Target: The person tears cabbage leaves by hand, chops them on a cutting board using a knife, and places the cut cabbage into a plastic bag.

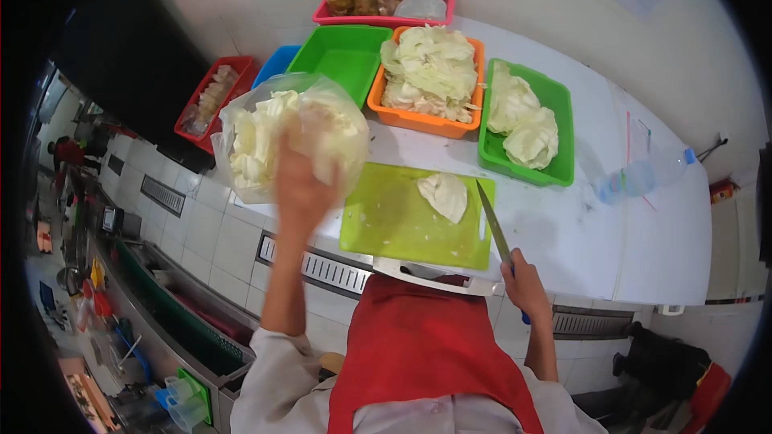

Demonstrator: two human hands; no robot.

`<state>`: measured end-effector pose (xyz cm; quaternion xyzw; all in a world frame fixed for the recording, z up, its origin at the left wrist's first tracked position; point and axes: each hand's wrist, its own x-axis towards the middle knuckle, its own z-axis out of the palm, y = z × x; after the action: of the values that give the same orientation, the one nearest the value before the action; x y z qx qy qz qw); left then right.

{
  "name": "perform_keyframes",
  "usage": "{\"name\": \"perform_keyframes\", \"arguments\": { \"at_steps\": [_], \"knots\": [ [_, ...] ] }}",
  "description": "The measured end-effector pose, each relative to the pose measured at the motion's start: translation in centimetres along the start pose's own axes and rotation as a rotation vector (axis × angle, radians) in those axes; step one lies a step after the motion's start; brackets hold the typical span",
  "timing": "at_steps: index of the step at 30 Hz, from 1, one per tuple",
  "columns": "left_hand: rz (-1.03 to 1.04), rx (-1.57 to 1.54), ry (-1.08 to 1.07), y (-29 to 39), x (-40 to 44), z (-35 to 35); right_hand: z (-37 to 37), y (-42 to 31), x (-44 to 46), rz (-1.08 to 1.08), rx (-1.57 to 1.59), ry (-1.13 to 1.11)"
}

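Note:
My left hand (305, 169) is over a clear plastic bag (359, 124) filled with cut cabbage (259, 149); motion smears its fingers, so I cannot tell whether they hold anything. A knife (494, 223) with a long blade is gripped in my right hand (525, 281), its tip pointing away from me along the right edge of the yellow-green cutting board (382, 221). On that board lies one pale cabbage piece (444, 196), with small scraps scattered around. Larger cabbage pieces (531, 138) rest in a green tray (566, 133) to the right.
Behind the board stands an orange tray (480, 72) heaped with cabbage leaves (430, 64). Beside it are a green tray (338, 56) and a blue one (273, 64). Red trays (183, 116) hold other food. A plastic bottle (643, 178) lies at the right.

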<state>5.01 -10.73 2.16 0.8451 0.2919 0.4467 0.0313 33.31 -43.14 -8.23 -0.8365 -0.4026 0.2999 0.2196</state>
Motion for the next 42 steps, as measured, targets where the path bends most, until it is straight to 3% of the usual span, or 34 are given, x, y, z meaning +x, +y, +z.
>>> {"name": "perform_keyframes", "arguments": {
  "at_steps": [1,2,4,6,8,9,11,17,23,30,33,35,36,38,39,41,42],
  "knots": [
    [-0.061,-0.210,-0.255,2.7,-2.0,2.9,0.3,-0.2,0.2,0.006,0.001,0.009],
    [-0.043,-0.126,-0.459,5.2,-4.2,6.1,0.7,-0.4,0.3,0.034,0.041,0.009],
    [0.120,-0.122,-0.448,5.0,-9.9,14.6,0.8,-0.9,0.2,0.062,0.081,0.012],
    [0.165,-0.079,-0.403,4.6,-10.8,17.4,0.4,-1.7,-0.1,0.063,0.088,0.014],
    [-0.184,-0.285,-0.204,4.0,-10.2,18.8,0.0,-1.9,-0.4,0.085,0.120,0.011],
    [-0.182,-0.290,-0.206,3.5,-10.4,19.1,-0.2,-2.0,-0.9,0.109,0.146,-0.010],
    [-0.885,-1.264,-0.363,3.9,-7.9,16.3,-1.0,-3.4,-1.8,0.106,0.182,-0.005],
    [-0.894,-1.498,-0.317,5.3,-6.6,12.2,-2.6,-4.8,-2.9,-0.084,0.317,0.032],
    [-0.878,-1.502,-0.395,4.4,-7.5,11.3,-3.8,-5.0,-2.2,-0.191,0.309,0.084],
    [-0.978,-1.419,-0.389,5.3,-7.4,10.4,-3.2,-6.0,-1.4,-0.183,0.314,0.050],
    [-1.155,-1.328,-0.352,4.3,-7.8,11.9,-2.3,-5.3,-0.5,-0.142,0.288,0.039],
    [-1.206,-1.139,-0.569,1.5,-9.4,14.1,-1.6,-4.6,-0.2,-0.124,0.296,0.047],
    [-1.207,-1.138,-0.569,0.8,-10.5,15.2,-1.3,-4.2,0.0,-0.107,0.305,0.058],
    [-0.736,-0.605,-0.427,0.2,-11.9,17.0,-1.0,-3.1,0.3,-0.092,0.307,0.070],
    [-0.737,-0.605,-0.429,1.6,-11.5,16.5,-0.8,-2.5,0.4,-0.077,0.308,0.082],
    [-0.245,0.042,-0.456,5.9,-10.6,14.4,-0.3,-1.1,0.6,-0.043,0.330,0.089],
    [-0.246,0.041,-0.460,6.8,-11.4,14.8,-0.2,-0.5,0.7,-0.013,0.350,0.097]
  ]
}}
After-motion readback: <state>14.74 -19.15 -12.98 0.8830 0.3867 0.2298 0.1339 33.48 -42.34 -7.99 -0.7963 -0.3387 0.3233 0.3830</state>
